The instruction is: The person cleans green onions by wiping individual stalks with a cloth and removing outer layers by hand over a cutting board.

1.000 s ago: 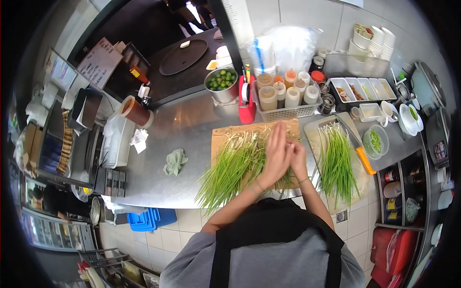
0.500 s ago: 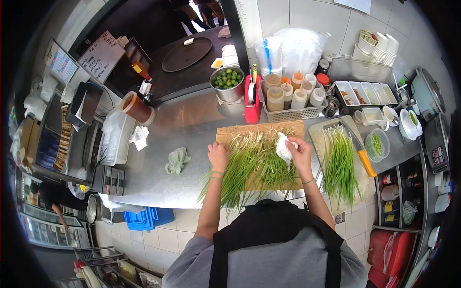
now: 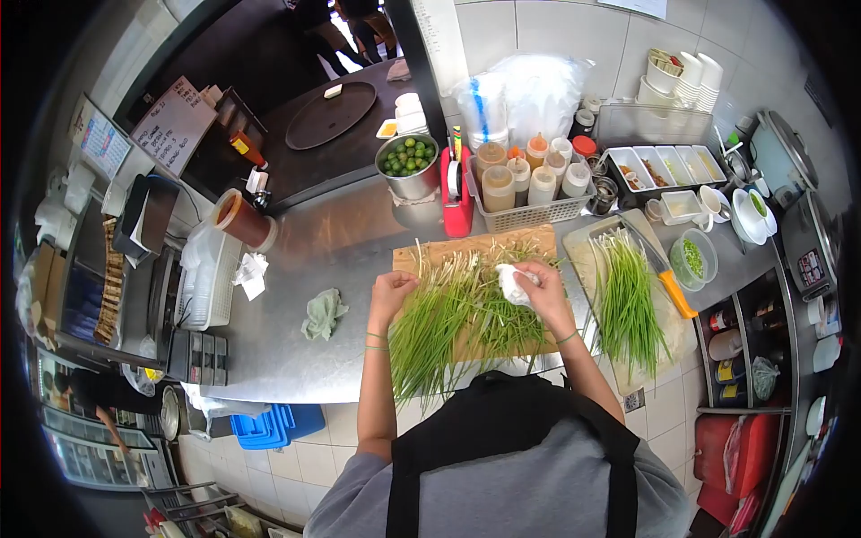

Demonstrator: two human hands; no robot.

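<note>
Long thin green stalks with pale root ends, like garlic chives (image 3: 430,350), lie loosely spread over a brown board (image 3: 529,238) on the steel counter. Their leaves hang past the front edge. At the pile's left edge is my left hand (image 3: 392,294), thumb and fingertips pinched together near the pale ends; what is between them is too small to make out. My right hand (image 3: 543,294) grips a crumpled white cloth or tissue (image 3: 513,285) above the right part of the pile. A neater bunch of chives (image 3: 628,305) lies on a pale cutting board (image 3: 596,242) to the right.
An orange-handled knife (image 3: 674,291) rests on the pale board beside a tub of chopped greens (image 3: 692,260). Behind stand a basket of sauce bottles (image 3: 529,213), a red tape dispenser (image 3: 456,202) and a pot of limes (image 3: 411,184). A greenish cloth (image 3: 324,314) lies left.
My left hand has drawn slightly left and toward me, off the pile's edge, and its fingertips have come together. My right hand still holds the white cloth. The camera view has shifted a little.
</note>
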